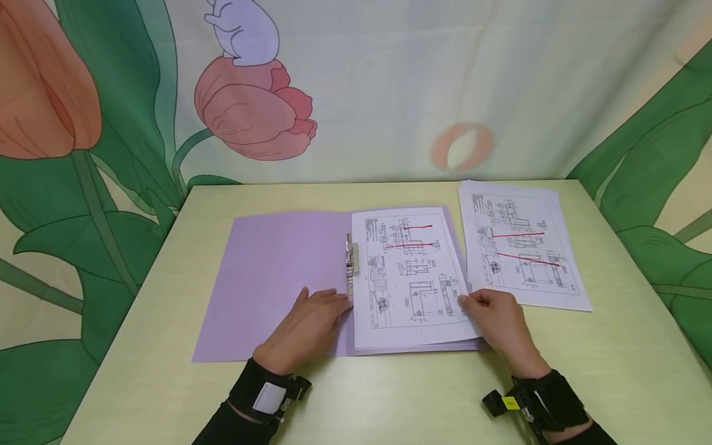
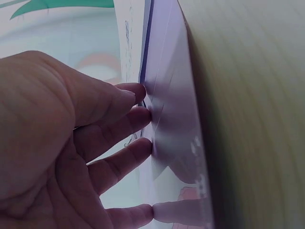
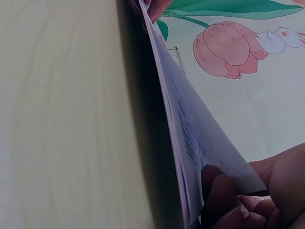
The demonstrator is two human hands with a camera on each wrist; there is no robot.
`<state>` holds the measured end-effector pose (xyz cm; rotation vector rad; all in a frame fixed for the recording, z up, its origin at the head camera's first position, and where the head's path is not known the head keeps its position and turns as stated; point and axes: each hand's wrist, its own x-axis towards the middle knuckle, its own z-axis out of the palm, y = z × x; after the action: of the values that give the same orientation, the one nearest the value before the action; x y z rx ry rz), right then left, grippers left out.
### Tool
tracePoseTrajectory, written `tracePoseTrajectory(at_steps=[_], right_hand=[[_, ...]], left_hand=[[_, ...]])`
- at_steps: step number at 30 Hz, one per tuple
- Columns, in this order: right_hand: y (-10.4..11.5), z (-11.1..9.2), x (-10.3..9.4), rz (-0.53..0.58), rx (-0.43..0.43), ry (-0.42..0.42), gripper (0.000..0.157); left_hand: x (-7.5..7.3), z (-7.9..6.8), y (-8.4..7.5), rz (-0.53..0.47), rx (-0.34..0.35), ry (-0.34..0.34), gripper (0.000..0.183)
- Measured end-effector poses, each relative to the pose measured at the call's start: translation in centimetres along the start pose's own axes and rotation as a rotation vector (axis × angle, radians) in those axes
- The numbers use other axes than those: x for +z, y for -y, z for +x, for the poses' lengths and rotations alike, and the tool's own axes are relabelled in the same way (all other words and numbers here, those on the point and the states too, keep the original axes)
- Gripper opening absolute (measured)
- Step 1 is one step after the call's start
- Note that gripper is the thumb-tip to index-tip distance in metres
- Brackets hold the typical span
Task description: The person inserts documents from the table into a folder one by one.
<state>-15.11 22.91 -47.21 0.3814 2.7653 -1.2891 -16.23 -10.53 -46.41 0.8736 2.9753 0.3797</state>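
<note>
A purple folder (image 1: 267, 266) lies spread on the table, with a metal clip (image 1: 350, 262) along its spine. On its right side sits a small stack of printed drawing sheets, the top sheet (image 1: 389, 272) bearing red lines. My left hand (image 1: 308, 324) rests with extended fingertips on the folder beside the spine, below the clip. In the left wrist view its fingers (image 2: 119, 167) touch the smooth purple surface. My right hand (image 1: 497, 318) pinches the top sheet's lower right corner between thumb and fingers. The right wrist view shows that corner (image 3: 245, 179) lifted off the pages beneath.
A separate stack of drawing sheets (image 1: 528, 247), also marked with red lines, lies right of the folder, close to its edge. The pale wooden table (image 1: 400, 402) reaches back to a curtain (image 1: 378, 93) printed with tulips. Each wrist wears a black strap with a camera.
</note>
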Motion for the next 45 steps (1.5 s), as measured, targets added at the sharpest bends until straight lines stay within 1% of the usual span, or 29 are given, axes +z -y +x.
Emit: tracePoseTrajectory(at_steps=[3,6,8,11,12,14,17,19,22,24,26,29,31,35,37,42,45], right_hand=[[0.0,0.1,0.0,-0.001,-0.001,0.000,0.031],[-0.1,0.1,0.0,-0.002,-0.004,-0.004,0.031],[-0.1,0.1,-0.1,-0.009,-0.002,-0.007,0.032],[-0.2,0.0,-0.6,-0.052,-0.016,-0.029,0.035],[-0.1,0.0,-0.8,-0.072,-0.026,-0.043,0.036],[-0.1,0.1,-1.3,-0.113,-0.048,-0.078,0.037],[-0.2,0.5,-2.3,-0.139,-0.072,-0.125,0.035],[-0.5,0.9,-3.0,-0.137,-0.079,-0.142,0.034],[-1.5,1.6,-4.2,-0.144,-0.068,-0.178,0.033],[-2.6,1.9,-5.2,-0.165,-0.048,-0.223,0.034],[-3.8,2.3,-6.4,-0.186,-0.017,-0.270,0.035],[-5.5,2.9,-8.0,-0.223,0.028,-0.330,0.035],[-6.4,3.4,-9.0,-0.245,0.052,-0.357,0.034],[-7.5,4.6,-10.2,-0.308,0.099,-0.363,0.035],[-7.7,5.1,-10.5,-0.331,0.132,-0.331,0.041],[-7.7,5.8,-10.5,-0.386,0.198,-0.219,0.066],[-7.8,5.9,-10.6,-0.436,0.225,-0.200,0.079]], left_hand=[[0.0,0.1,-0.1,-0.013,-0.016,-0.038,0.027],[0.0,0.3,-0.1,-0.010,-0.037,-0.097,0.023],[0.0,0.7,-0.3,0.004,-0.050,-0.137,0.023],[-0.3,1.6,-0.5,0.001,-0.105,-0.169,0.022],[-0.5,1.9,-0.5,-0.008,-0.129,-0.167,0.022],[-1.2,2.6,-0.4,-0.039,-0.193,-0.135,0.023],[-2.1,3.9,-0.2,-0.114,-0.295,-0.049,0.025],[-2.4,5.0,0.0,-0.165,-0.363,0.011,0.027],[-2.0,6.4,0.5,-0.225,-0.456,0.070,0.021],[-1.3,7.1,0.8,-0.241,-0.498,0.085,0.019],[-0.6,7.5,1.0,-0.244,-0.524,0.095,0.020],[0.0,7.6,1.2,-0.236,-0.542,0.089,0.023],[0.1,7.5,1.3,-0.235,-0.548,0.085,0.023],[0.0,7.3,1.5,-0.243,-0.536,0.068,0.021],[0.0,7.2,1.6,-0.249,-0.534,0.067,0.020],[0.0,7.2,1.4,-0.267,-0.529,0.064,0.021],[0.1,7.5,1.2,-0.280,-0.508,0.058,0.022]])
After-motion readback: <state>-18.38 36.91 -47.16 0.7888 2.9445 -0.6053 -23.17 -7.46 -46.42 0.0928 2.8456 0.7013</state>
